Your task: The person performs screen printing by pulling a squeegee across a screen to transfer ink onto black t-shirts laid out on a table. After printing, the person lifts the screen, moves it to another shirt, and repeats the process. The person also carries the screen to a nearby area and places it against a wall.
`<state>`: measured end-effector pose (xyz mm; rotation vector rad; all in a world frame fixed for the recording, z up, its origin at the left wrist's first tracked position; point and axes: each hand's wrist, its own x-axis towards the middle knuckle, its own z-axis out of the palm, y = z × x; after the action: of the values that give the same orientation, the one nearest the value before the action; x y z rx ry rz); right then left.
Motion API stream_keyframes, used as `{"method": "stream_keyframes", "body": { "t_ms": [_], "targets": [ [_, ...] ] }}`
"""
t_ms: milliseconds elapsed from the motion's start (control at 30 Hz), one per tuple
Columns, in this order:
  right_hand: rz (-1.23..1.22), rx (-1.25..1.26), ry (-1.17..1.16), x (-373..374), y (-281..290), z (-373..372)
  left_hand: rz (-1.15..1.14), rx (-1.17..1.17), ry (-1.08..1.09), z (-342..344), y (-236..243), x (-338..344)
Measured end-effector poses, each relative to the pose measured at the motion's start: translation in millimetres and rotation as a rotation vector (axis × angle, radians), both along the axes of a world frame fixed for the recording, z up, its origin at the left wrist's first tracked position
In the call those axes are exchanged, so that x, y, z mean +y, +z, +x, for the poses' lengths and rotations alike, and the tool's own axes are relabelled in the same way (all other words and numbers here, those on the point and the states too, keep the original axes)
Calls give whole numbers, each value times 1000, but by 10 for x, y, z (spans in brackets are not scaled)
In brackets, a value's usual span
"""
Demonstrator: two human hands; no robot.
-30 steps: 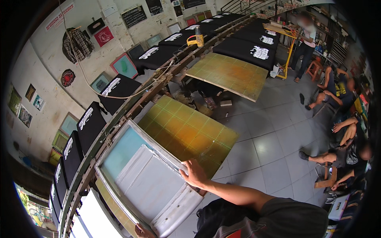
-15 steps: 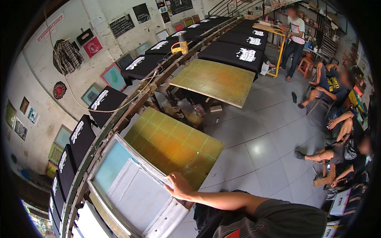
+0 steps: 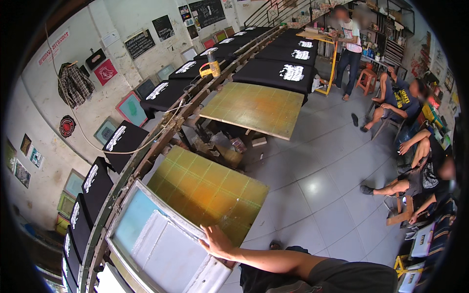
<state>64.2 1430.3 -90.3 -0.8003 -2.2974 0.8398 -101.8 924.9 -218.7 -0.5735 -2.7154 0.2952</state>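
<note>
At the bottom centre of the frame, the right hand (image 3: 217,242) is laid with fingers spread on the near rim of a white-framed printing screen (image 3: 161,244), which lies in the lower left. The palm is pressed on the frame rather than closed around it, so nothing is clenched. The left hand is not seen in the picture.

Compared with a second ago, the screen is seen lower and further toward the bottom edge, and more of the bare yellow-green platen (image 3: 210,190) beside it is uncovered. The hand has stayed on the same rim throughout. From this it is judged that the screen is being slid along the long rail (image 3: 146,161), away from the bare platen.

Black shirts with white prints (image 3: 293,73) are laid out on the platens toward the upper centre, and a second bare platen (image 3: 254,108) is seen between. At the right edge, seated people (image 3: 415,161) are well apart from the work.
</note>
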Motion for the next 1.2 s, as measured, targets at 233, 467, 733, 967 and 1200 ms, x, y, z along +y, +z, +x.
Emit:
{"method": "stream_keyframes", "body": {
  "t_ms": [233, 467, 733, 967, 1200],
  "targets": [
    [35, -175, -78, -9, 186, -155, 26, 351, 110, -31, 180, 477],
    [-153, -358, -139, 147, 270, -268, 916, -400, 497, -8, 905, 405],
    [-447, -128, -188, 33, 89, -279, 1230, -491, 577, 213, 1444, 690],
    [-462, 20, -335, 102, 296, 302, 1307, -582, 495, 262, 1799, 1036],
    [-464, 168, -615, 741, 442, 1849, 1334, -689, 79, 673, 2082, 2260]
  ]
}}
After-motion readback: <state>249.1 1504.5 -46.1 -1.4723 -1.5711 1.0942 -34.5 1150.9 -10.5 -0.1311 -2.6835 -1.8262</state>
